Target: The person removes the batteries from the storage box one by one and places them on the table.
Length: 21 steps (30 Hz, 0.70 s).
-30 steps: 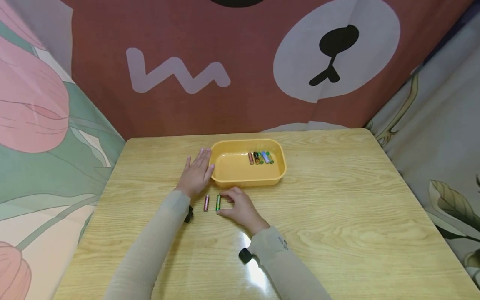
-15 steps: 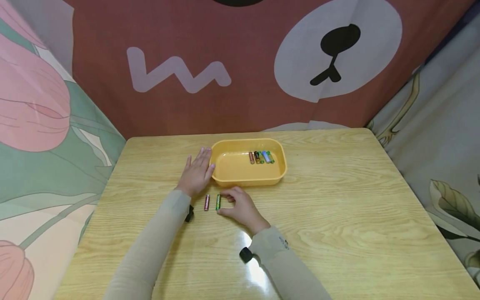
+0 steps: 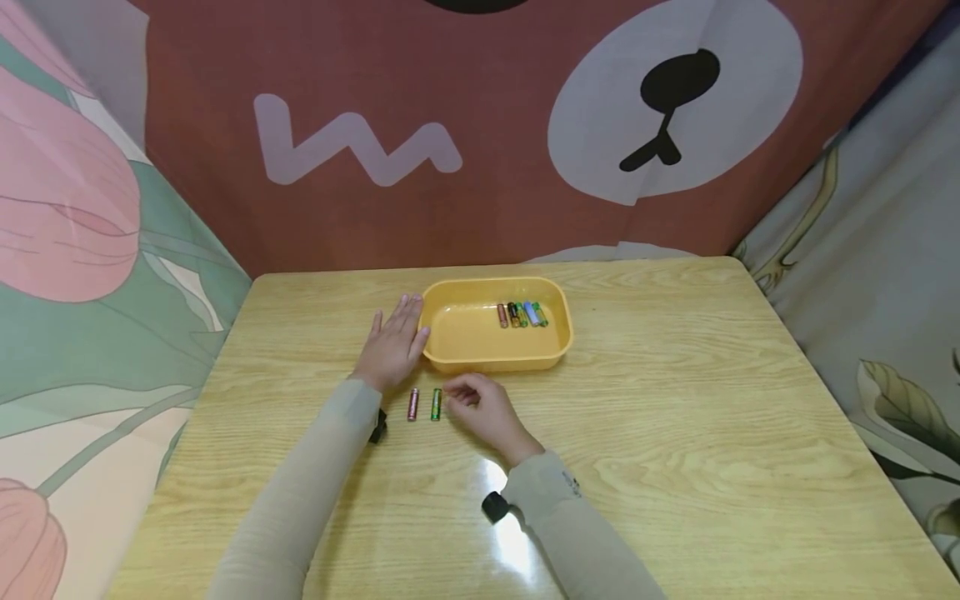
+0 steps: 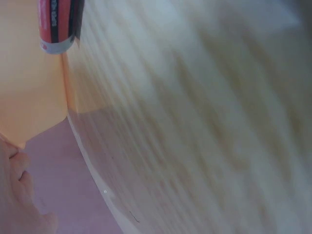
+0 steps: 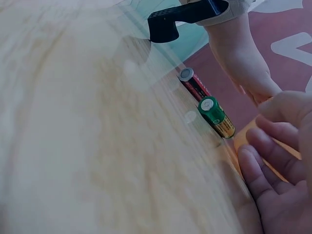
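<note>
My left hand (image 3: 388,348) lies with straight fingers against the left wall of a yellow plastic tray (image 3: 457,364). In front of the tray two batteries lie side by side on the table: a pinkish-red battery (image 3: 413,405) and a green battery (image 3: 437,404). Just right of the green one is my right hand (image 3: 483,410), its fingers loosely bent and holding nothing. In the right wrist view these bent fingers (image 5: 253,175) stand apart from the green-and-gold battery (image 5: 217,117). The left wrist view catches one end of the red battery (image 4: 54,24).
Several batteries (image 3: 522,315) lie in a row inside the tray, toward its right. The wood-patterned table (image 3: 712,400) stretches to both sides, with a printed cloth (image 3: 480,217) hanging behind it. A black wrist camera (image 3: 495,507) sits at the right cuff.
My right thumb and fingers have come off the ends of the green battery and drawn slightly right, bending closer together. The left hand and tray have stayed put.
</note>
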Available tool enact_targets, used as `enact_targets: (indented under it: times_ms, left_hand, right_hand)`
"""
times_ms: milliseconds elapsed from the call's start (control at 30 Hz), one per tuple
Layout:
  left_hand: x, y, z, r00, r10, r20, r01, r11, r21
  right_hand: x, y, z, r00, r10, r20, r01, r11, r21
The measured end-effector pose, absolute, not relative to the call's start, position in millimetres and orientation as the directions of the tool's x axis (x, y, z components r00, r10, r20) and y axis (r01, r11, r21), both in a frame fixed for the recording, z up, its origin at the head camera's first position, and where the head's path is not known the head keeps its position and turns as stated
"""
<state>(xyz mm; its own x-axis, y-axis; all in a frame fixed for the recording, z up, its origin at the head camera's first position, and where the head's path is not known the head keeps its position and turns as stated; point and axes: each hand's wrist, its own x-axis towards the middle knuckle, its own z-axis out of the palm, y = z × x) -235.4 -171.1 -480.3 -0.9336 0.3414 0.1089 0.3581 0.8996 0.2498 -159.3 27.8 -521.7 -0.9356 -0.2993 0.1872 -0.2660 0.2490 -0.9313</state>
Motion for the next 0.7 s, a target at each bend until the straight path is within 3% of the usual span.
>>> enact_targets:
  times_ms: [333, 700]
  left_hand:
    - [-236.5, -171.1, -481.2, -0.932, 0.342, 0.119, 0.362, 0.902, 0.236]
    - [-235.1, -170.5, -479.6, -0.934, 0.343, 0.105, 0.358, 0.901, 0.243]
  right_hand:
    - [-143.2, 39.6, -470.0, -0.940, -0.311, 0.143, -0.197, 0.150, -0.969]
    - [-146.6, 52.5, -436.1, -0.890, -0.371, 0.267, -0.339, 0.143, -0.930]
